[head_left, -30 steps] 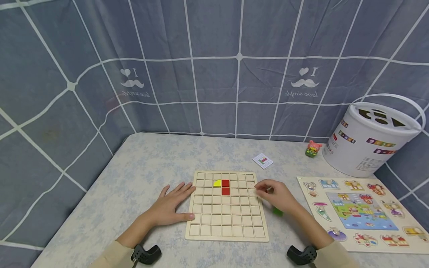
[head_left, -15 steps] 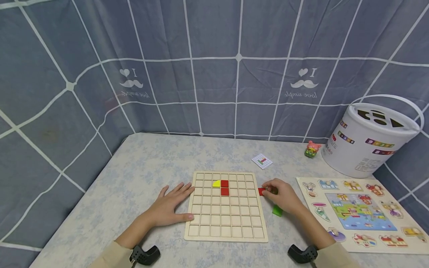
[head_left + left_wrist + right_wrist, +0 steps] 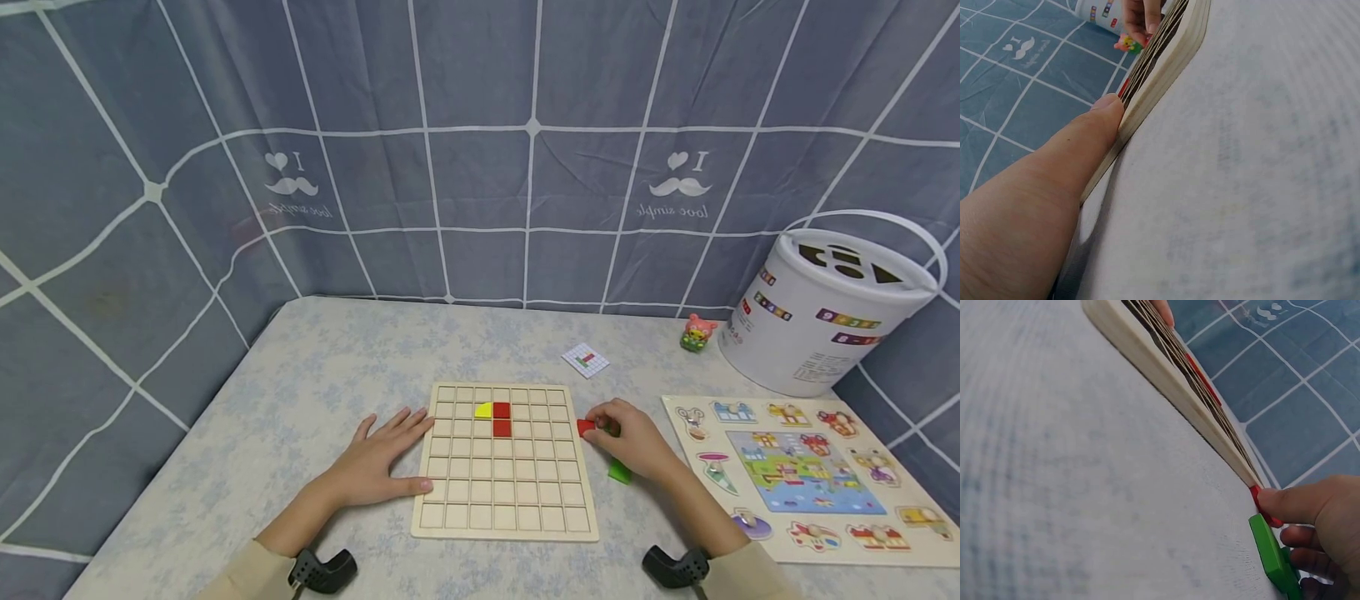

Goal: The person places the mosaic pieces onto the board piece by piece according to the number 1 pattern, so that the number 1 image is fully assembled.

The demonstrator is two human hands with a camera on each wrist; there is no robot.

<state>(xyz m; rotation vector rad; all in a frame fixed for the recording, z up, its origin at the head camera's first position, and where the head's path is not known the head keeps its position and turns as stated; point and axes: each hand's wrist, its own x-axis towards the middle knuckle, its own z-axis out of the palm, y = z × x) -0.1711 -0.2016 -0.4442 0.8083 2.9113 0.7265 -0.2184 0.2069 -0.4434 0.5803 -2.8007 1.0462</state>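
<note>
A pale wooden grid board (image 3: 510, 492) lies on the table, with two red squares (image 3: 502, 419) and a yellow piece (image 3: 483, 410) in its upper cells. My left hand (image 3: 382, 462) is spread flat at the board's left edge; its thumb (image 3: 1100, 119) touches the rim. Beside the right edge, my right hand (image 3: 633, 437) pinches a red block (image 3: 585, 427), its thumb lying on the red face in the right wrist view. A green block (image 3: 1269, 556) lies by its curled fingers. Some green also shows beneath those fingers, mostly hidden.
Behind the board lies a small patterned card (image 3: 586, 360). A picture puzzle board (image 3: 817, 533) occupies the table's right side. Farther back stand a small pink-and-green figurine (image 3: 698, 333) and a white bucket (image 3: 817, 333) with shaped holes in its lid. A checked curtain (image 3: 480, 183) hangs behind.
My right hand has shifted slightly right, off the board's edge, and the red block at its fingertips has come into sight. The left hand holds its place.
</note>
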